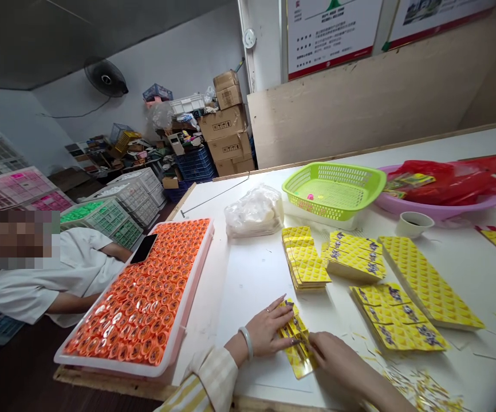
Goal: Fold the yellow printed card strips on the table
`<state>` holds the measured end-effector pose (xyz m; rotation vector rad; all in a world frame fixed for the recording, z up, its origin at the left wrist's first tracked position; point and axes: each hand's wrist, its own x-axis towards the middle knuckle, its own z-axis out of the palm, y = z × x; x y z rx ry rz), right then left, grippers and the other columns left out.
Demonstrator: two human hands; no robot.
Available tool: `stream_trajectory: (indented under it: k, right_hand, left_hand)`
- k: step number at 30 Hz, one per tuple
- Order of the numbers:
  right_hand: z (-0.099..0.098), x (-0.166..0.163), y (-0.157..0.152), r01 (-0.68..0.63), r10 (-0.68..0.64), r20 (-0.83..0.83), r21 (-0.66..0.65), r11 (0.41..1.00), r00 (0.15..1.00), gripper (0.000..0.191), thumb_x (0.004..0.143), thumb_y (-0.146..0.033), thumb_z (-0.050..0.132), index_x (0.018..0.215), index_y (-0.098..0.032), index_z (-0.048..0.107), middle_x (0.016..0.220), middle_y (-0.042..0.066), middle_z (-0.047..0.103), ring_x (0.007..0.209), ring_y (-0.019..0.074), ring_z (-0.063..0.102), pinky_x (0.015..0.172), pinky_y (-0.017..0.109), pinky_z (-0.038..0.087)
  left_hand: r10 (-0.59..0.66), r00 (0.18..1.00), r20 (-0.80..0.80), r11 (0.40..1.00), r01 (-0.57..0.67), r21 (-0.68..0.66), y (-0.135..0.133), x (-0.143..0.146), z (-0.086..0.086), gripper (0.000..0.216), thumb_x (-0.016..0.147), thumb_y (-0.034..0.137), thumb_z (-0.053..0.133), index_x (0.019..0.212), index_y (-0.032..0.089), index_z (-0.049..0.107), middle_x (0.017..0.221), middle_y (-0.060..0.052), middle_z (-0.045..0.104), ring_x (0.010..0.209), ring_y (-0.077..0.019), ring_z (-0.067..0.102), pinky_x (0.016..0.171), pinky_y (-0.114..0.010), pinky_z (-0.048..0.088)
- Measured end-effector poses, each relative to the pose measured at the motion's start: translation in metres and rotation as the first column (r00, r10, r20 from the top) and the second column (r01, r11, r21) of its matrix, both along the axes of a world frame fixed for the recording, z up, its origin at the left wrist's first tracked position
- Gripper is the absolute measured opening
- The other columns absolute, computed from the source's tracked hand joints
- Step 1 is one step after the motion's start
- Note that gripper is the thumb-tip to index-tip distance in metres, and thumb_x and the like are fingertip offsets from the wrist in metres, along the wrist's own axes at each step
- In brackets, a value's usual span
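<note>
You get bright, even light over the white bench (pixel 265 269), with only soft, faint shadows beneath the stacks of yellow printed cards (pixel 306 260). The glossy orange caps in the pink tray (pixel 140 303) throw small glints. The far storage corner sits dimmer. Wide-angle bending curves the bench's edges, the lower right corner smears, and a pixelated block hides the seated person's face at left.

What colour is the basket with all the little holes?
The basket is bright lime green, seen in the head view, at the back of the white table.
</note>
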<state>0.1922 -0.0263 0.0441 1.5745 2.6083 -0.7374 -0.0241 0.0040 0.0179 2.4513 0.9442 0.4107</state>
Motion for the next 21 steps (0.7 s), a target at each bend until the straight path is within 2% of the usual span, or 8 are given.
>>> stream_trajectory:
  k: [3,6,8,11,13,15,17,21]
  right_hand:
    - [-0.010,-0.005,-0.001,0.072,-0.076,0.021,0.154,0.985,0.997,0.044,0.080,0.000,0.036,0.115,-0.014,0.058,0.117,0.017,0.062,0.110,0.0327,0.056,0.087,0.046,0.043]
    - [-0.023,-0.008,-0.003,-0.073,0.096,-0.043,0.371,0.926,0.994,0.055,0.076,0.005,0.035,0.122,-0.019,0.054,0.131,0.013,0.056,0.122,0.0295,0.048,0.097,0.049,0.040]
    - [-0.028,-0.005,-0.002,-0.142,0.197,-0.079,0.446,0.884,0.977,0.049,0.075,0.002,0.040,0.116,-0.019,0.056,0.123,0.010,0.060,0.116,0.0253,0.052,0.097,0.044,0.042]
    - [-0.024,0.001,0.004,-0.145,0.204,-0.137,0.353,0.924,0.969,0.042,0.076,-0.008,0.049,0.115,-0.020,0.056,0.117,0.009,0.060,0.110,0.0230,0.053,0.097,0.040,0.043]
    - [-0.017,0.002,0.009,-0.159,0.209,-0.160,0.281,0.947,0.965,0.037,0.076,-0.013,0.051,0.112,-0.020,0.057,0.116,0.010,0.059,0.109,0.0239,0.053,0.094,0.041,0.045]
    - [-0.013,0.000,0.014,-0.179,0.222,-0.154,0.254,0.950,0.963,0.035,0.073,-0.014,0.052,0.107,-0.020,0.059,0.113,0.011,0.060,0.106,0.0256,0.054,0.092,0.043,0.047]
    - [-0.011,-0.003,0.018,-0.195,0.237,-0.140,0.261,0.945,0.961,0.036,0.070,-0.013,0.053,0.105,-0.019,0.061,0.118,0.013,0.059,0.111,0.0290,0.052,0.096,0.049,0.044]
    - [-0.011,-0.004,0.029,-0.302,0.351,-0.144,0.283,0.910,0.925,0.050,0.070,-0.008,0.050,0.118,-0.018,0.059,0.145,0.016,0.040,0.138,0.0337,0.029,0.112,0.059,0.023]
  left_hand:
    - [-0.031,0.999,-0.032,0.999,0.032,0.008,0.001,-0.001,-0.002,0.076,0.080,0.045,0.062,0.141,0.007,0.037,0.146,-0.016,0.041,0.146,-0.0281,0.011,0.120,-0.042,0.019]
    - [-0.016,0.996,-0.084,1.000,0.018,0.018,-0.007,0.002,-0.003,0.094,0.070,0.037,0.069,0.147,0.007,0.023,0.152,-0.019,0.028,0.145,-0.0328,0.007,0.118,-0.049,0.022]
    - [0.120,0.991,-0.059,0.992,-0.117,0.057,-0.019,0.008,-0.003,0.093,0.069,0.030,0.069,0.145,0.006,0.021,0.152,-0.023,0.023,0.144,-0.0352,0.013,0.116,-0.054,0.025]
    - [0.390,0.920,0.030,0.916,-0.391,0.094,-0.042,0.019,-0.006,0.061,0.072,0.018,0.066,0.128,0.010,0.044,0.139,-0.021,0.041,0.134,-0.0332,0.036,0.110,-0.054,0.036]
    - [0.481,0.877,0.020,0.871,-0.480,0.107,-0.055,0.025,-0.010,0.038,0.075,0.013,0.065,0.112,0.015,0.056,0.127,-0.017,0.050,0.124,-0.0311,0.047,0.104,-0.053,0.044]
    - [0.519,0.854,-0.028,0.847,-0.510,0.153,-0.063,0.029,-0.016,0.035,0.076,0.012,0.067,0.110,0.019,0.061,0.126,-0.015,0.051,0.120,-0.0324,0.050,0.099,-0.054,0.048]
    - [0.549,0.834,-0.054,0.820,-0.525,0.227,-0.065,0.030,-0.022,0.044,0.074,0.012,0.070,0.116,0.023,0.060,0.131,-0.016,0.049,0.122,-0.0353,0.049,0.096,-0.057,0.049]
    - [0.528,0.847,-0.057,0.817,-0.489,0.304,-0.060,0.028,-0.025,0.043,0.077,0.016,0.069,0.118,0.025,0.060,0.134,-0.014,0.049,0.124,-0.0366,0.047,0.098,-0.061,0.048]
